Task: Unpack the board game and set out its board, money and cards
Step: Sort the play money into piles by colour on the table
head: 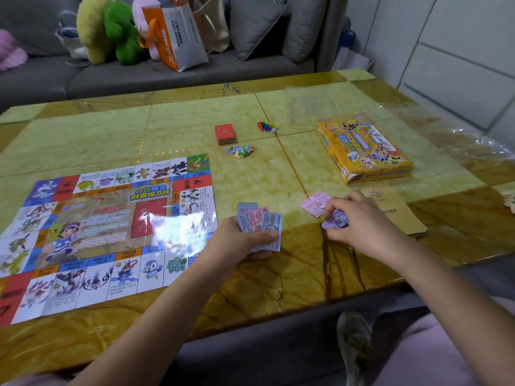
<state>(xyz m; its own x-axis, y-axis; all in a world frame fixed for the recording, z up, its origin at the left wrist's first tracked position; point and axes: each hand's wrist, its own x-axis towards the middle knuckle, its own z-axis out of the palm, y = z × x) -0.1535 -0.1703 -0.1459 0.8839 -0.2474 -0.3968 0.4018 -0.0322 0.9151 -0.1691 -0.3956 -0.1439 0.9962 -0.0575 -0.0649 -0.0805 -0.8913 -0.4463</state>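
Observation:
The game board [106, 232] lies unfolded on the left of the table. My left hand [239, 240] grips a fan of blue and pink play-money notes [260, 222] just right of the board. My right hand [359, 218] pinches a few purple notes [335, 222] low over the table. A small pile of pink notes [315, 203] lies beside it. A red card deck [225, 133], coloured pawns with a die [267, 126] and a heap of small cut-out pieces [241, 151] sit further back. The yellow game box [362, 147] rests at the right.
A brown paper sheet [395, 210] lies under the box's near end. Clear plastic wrap [418, 118] spreads over the table's far right corner. A grey sofa [139, 76] with plush toys and an orange-white bag [175, 34] stands behind the table.

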